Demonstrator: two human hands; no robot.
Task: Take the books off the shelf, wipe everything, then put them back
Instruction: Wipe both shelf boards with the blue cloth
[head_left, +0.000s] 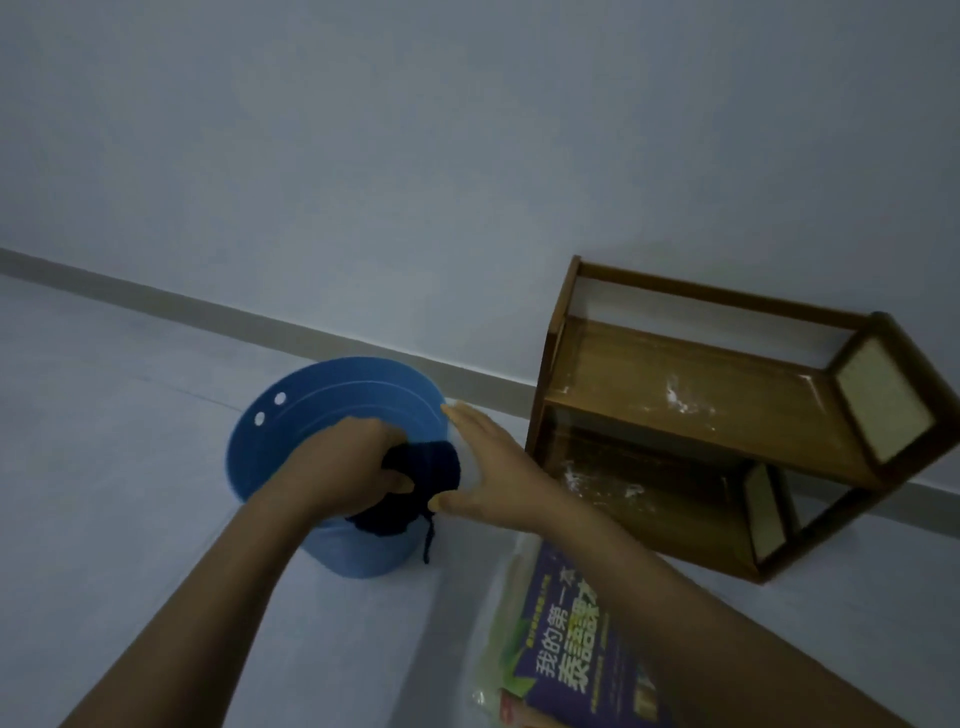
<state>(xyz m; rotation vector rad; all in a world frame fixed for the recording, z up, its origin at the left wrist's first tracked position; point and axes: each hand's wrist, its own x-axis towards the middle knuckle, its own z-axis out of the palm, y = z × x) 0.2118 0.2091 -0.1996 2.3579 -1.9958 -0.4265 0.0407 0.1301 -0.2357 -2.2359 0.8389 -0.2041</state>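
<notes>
My left hand (343, 467) grips a dark navy cloth (423, 475) over the front rim of a blue bucket (332, 405) standing on the floor. A loose thread hangs from the cloth. My right hand (493, 467) is beside the cloth with its fingers straight, the thumb close to the cloth's lower edge. A small wooden shelf (701, 410) with two levels stands against the wall at the right, holding no books and showing white smears on both boards. A purple and green book (576, 660) lies on the floor under my right forearm.
A pale floor runs to a grey skirting board (156, 306) and a plain wall. The bucket stands just left of the shelf, close to the wall.
</notes>
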